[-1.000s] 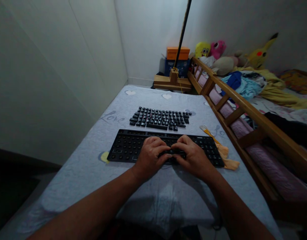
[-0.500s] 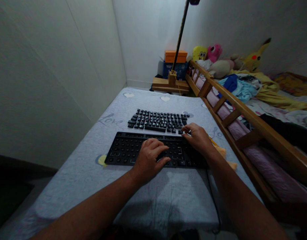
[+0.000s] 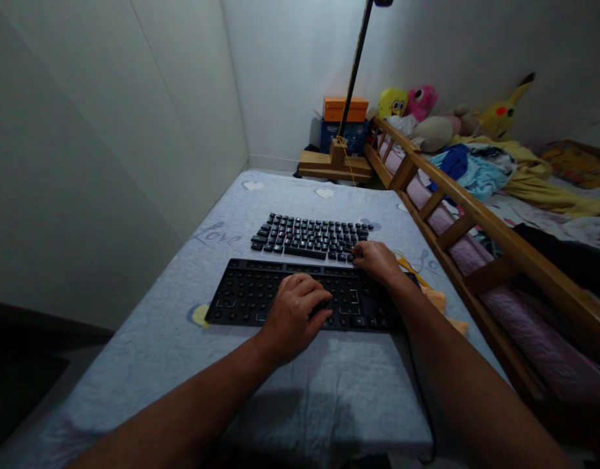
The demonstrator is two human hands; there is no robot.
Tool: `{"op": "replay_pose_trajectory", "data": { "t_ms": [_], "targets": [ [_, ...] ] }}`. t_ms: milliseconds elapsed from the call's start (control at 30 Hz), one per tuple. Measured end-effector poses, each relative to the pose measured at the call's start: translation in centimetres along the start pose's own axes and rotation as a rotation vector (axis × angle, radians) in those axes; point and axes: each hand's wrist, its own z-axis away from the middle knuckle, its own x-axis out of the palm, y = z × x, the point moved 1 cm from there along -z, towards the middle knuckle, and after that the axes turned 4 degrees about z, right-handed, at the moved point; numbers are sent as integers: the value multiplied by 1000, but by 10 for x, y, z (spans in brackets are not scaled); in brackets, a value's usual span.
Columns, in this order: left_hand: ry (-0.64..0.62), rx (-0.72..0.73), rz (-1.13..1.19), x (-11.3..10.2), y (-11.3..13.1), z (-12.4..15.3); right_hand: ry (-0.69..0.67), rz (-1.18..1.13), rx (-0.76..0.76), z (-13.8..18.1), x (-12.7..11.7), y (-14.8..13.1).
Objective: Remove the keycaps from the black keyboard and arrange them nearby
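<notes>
Both hands are bare and working over the near half of the counter [image 3: 280,195], which is covered in pale blue printed cloth. On my feed the left hand [image 3: 296,306] lies over the middle of a long black plastic keyboard base [image 3: 245,284], thumb and forefinger parted by a narrow gap; I cannot make out whether anything sits under its curled fingers. The right hand [image 3: 376,259] reaches farther, its fingertips drawn close together at the near right corner of a block of loose black keycaps [image 3: 309,234]. I cannot tell whether it pinches one of them.

The base lies crosswise, showing rows of small round mounts on its left part, while the right forearm hides much of its right end from me. The keycaps are set out in rows just beyond it, on the far side. To the right I see a brush with a yellow handle [image 3: 413,272] and, nearer, a crumpled light orange cloth [image 3: 434,299], both partly hidden by the arm. One thin black cable [image 3: 419,394] runs down the near right. Along the right side stands a brown wooden bed rail [image 3: 485,228].
</notes>
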Motion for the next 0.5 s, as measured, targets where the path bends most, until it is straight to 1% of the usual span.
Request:
{"op": "replay_pose_trajectory", "data": {
  "t_ms": [500],
  "targets": [
    [-15, 10, -3, 2, -2, 2, -18, 73, 32, -2, 2, -2]
  ]
}}
